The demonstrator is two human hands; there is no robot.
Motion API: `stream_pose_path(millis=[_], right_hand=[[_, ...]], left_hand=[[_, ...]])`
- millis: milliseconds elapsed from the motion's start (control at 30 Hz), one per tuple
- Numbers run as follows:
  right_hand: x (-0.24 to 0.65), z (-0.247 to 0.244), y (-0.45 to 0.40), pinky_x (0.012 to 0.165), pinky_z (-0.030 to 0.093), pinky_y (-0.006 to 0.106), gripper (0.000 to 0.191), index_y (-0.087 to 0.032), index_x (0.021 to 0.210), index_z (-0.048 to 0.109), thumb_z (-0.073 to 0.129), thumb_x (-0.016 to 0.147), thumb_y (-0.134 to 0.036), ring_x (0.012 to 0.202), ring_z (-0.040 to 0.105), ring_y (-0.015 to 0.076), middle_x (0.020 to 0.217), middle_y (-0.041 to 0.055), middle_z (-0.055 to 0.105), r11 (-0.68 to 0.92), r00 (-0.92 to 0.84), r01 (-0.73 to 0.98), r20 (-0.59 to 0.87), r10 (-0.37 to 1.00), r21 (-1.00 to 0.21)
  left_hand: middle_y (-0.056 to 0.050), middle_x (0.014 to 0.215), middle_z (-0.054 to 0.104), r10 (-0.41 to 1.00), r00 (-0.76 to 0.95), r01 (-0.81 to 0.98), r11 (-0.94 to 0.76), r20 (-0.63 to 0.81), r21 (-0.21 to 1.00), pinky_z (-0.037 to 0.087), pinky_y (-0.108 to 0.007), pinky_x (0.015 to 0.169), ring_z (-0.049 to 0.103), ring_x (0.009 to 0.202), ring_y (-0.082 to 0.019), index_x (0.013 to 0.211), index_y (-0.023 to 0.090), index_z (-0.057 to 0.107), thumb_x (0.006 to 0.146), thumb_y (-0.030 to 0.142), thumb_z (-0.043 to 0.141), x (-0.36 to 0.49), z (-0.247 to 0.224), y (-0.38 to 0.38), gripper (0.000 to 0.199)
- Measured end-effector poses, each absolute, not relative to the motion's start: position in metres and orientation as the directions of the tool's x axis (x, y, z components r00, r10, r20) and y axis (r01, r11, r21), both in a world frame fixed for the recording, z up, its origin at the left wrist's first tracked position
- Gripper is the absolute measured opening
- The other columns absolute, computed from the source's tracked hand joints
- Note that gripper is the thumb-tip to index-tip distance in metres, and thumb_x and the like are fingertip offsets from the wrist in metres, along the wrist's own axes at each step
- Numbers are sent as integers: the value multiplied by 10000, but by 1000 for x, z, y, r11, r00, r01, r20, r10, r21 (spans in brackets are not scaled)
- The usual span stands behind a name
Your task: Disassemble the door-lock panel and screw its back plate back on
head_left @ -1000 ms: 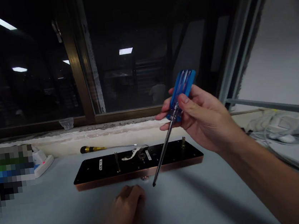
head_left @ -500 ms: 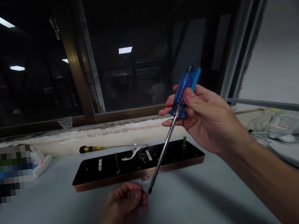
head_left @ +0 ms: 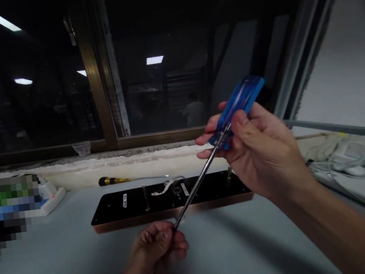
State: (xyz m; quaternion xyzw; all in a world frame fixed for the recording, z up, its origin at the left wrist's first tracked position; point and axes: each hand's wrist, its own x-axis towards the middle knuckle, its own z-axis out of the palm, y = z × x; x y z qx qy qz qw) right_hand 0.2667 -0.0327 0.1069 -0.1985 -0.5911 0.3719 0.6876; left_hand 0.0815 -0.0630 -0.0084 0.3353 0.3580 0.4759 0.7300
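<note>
My right hand (head_left: 263,154) is closed around the blue handle of a screwdriver (head_left: 198,185), whose long metal shaft slants down to the left. The shaft's end meets the pinched thumb and fingers of my left hand (head_left: 162,245). Its tip is hidden there, and I cannot tell whether something small is held with it. Just behind both hands lies a long black panel (head_left: 118,209) with copper-coloured sides, a white label, upright brass-coloured posts (head_left: 146,197) and a pale ribbon cable (head_left: 166,186). The shaft passes in front of this panel.
Behind the panel, a second screwdriver (head_left: 116,180) with a yellow and black handle lies by the wall. A white power strip (head_left: 54,201) stands at left, and a clear plastic cup (head_left: 82,148) on the sill. Tangled white cables (head_left: 347,166) spread at right. A dark window rises behind.
The screwdriver's tip has come into my left fingers from just beside them. Its handle has swung right and tilted lower with my right hand. The panel rests as before.
</note>
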Motion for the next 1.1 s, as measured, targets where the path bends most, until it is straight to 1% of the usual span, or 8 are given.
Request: stream_pose_path(millis=[133, 267, 367, 500, 633, 733, 867, 1100], right_hand=[[265, 105, -33, 539, 570, 266, 149, -261, 882, 473, 559, 813, -360, 678, 649, 133, 784, -16, 579, 650, 33, -271, 668, 743, -709], [261, 101, -35, 579, 580, 261, 193, -266, 921, 469, 580, 803, -370, 719, 660, 124, 789, -38, 589, 657, -28, -335, 705, 709, -675], [259, 100, -37, 607, 581, 271, 189, -276, 931, 458, 568, 812, -374, 750, 664, 125, 802, -44, 597, 656, -54, -322, 705, 707, -683], [260, 102, -37, 599, 579, 285, 195, -281, 922, 453, 553, 814, -409, 736, 661, 135, 804, -38, 588, 682, 2, -243, 703, 712, -690], [264, 107, -37, 579, 577, 266, 178, -267, 905, 465, 571, 812, -375, 710, 659, 128, 792, -34, 583, 679, 34, -278, 700, 713, -679], [271, 112, -35, 570, 578, 270, 167, -254, 889, 478, 593, 801, -337, 687, 658, 128, 774, -36, 587, 703, 59, -293, 721, 690, -648], [283, 113, -24, 554, 581, 306, 165, -236, 890, 496, 606, 791, -311, 666, 658, 144, 765, -36, 596, 778, 124, -265, 780, 613, -570], [287, 104, -4, 558, 573, 309, 179, -241, 872, 478, 606, 783, -327, 670, 653, 139, 768, -41, 588, 760, 148, -239, 751, 644, -605]], left_hand=[[-40, 672, 687, 941, 281, -484, 309, -189, 819, 511, -261, 668, 656, 655, -151, 735, 133, 662, 652, 223, 777, 81, -12, -61, 168], [-38, 677, 683, 953, 242, -507, 286, -184, 813, 518, -255, 679, 657, 667, -150, 744, 130, 658, 624, 232, 796, 79, -20, -57, 209], [-43, 713, 692, 958, 222, -509, 273, -182, 816, 524, -265, 701, 663, 697, -160, 772, 135, 657, 636, 255, 788, 78, -22, -56, 224], [-89, 829, 708, 959, 222, -513, 267, -174, 816, 528, -306, 735, 673, 767, -196, 927, 140, 647, 733, 338, 703, 79, -14, -60, 282], [-125, 947, 700, 949, 249, -500, 298, -194, 813, 518, -353, 757, 672, 821, -223, 1088, 154, 591, 796, 402, 614, 80, -11, -61, 384], [-129, 936, 698, 934, 281, -480, 337, -222, 810, 509, -355, 750, 670, 834, -238, 988, 138, 621, 774, 421, 631, 80, -22, -54, 354], [-100, 807, 702, 909, 294, -461, 404, -294, 790, 511, -328, 653, 675, 747, -238, 823, 139, 632, 695, 407, 710, 80, -39, -41, 308], [-58, 767, 677, 940, 243, -466, 328, -238, 822, 488, -280, 600, 658, 691, -187, 808, 149, 634, 702, 391, 709, 80, -32, -48, 275]])
